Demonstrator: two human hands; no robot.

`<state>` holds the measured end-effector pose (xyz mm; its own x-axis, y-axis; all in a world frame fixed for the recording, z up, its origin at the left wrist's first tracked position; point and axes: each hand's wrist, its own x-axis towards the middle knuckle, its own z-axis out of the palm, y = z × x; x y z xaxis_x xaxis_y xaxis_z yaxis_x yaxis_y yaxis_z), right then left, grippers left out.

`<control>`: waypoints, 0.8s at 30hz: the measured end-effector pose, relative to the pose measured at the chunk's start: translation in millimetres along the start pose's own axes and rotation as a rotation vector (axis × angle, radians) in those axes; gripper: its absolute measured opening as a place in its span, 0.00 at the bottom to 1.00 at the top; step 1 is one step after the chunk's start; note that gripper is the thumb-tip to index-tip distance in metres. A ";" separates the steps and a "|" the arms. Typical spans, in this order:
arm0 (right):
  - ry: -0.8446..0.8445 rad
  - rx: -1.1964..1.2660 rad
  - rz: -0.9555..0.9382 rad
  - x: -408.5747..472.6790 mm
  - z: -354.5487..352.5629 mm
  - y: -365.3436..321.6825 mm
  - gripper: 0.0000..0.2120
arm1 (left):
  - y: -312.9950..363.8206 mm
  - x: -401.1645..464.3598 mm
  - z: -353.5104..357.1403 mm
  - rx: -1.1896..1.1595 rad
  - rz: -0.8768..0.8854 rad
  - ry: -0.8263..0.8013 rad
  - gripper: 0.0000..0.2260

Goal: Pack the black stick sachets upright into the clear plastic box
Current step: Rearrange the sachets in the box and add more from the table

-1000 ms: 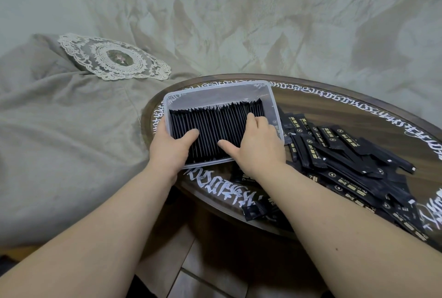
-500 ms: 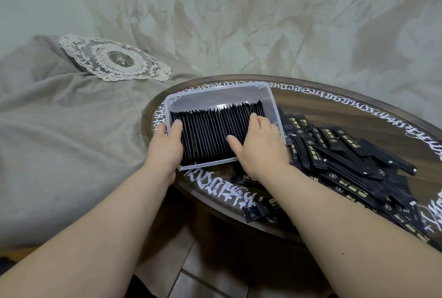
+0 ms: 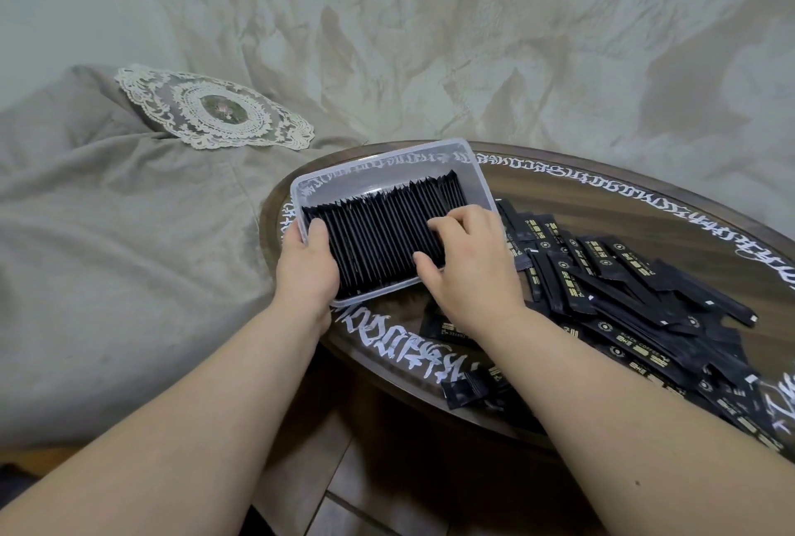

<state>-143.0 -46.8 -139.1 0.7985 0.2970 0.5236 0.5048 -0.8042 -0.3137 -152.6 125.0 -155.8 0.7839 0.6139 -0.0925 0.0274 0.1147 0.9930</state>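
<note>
At far left a lace doily (image 3: 213,109) lies on grey bedding (image 3: 107,234). The left hand (image 3: 306,264) takes the near-left corner of the clear plastic box (image 3: 389,219), its grip closed on the wall: thumb inside against the end of the row, fingers outside. The box sits tilted on the round counter (image 3: 645,208), near its left edge, with its long axis running from near left to far right. Inside, the packed sachets (image 3: 378,238) stand on edge in one tight row that fills most of the box; each stick's long axis runs near to far, across the box, and their thin matte-black edges show as fine parallel ribs. The right hand (image 3: 471,273) rests on the right end of the row, fingers curled over the sticks' far ends and thumb against their near part, gripping that bunch. Right of the box, loose sachets (image 3: 636,303) lie flat in an overlapping heap, black with pale printed marks, pointing many ways.
</note>
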 end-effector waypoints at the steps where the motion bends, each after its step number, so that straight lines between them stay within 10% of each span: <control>1: 0.056 0.005 0.003 0.2 0.2 1.1 0.14 | 0.7 -0.1 0.3 -0.025 -0.011 0.010 0.19; 24: -0.254 0.420 0.341 13.3 5.9 -16.9 0.35 | 7.6 -11.3 3.0 -0.166 -0.271 -0.020 0.24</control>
<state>-139.0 -26.2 -131.5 0.9657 0.2127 0.1489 0.2511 -0.6190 -0.7442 -159.3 116.6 -147.0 0.7739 0.5284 -0.3490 0.1368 0.3987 0.9068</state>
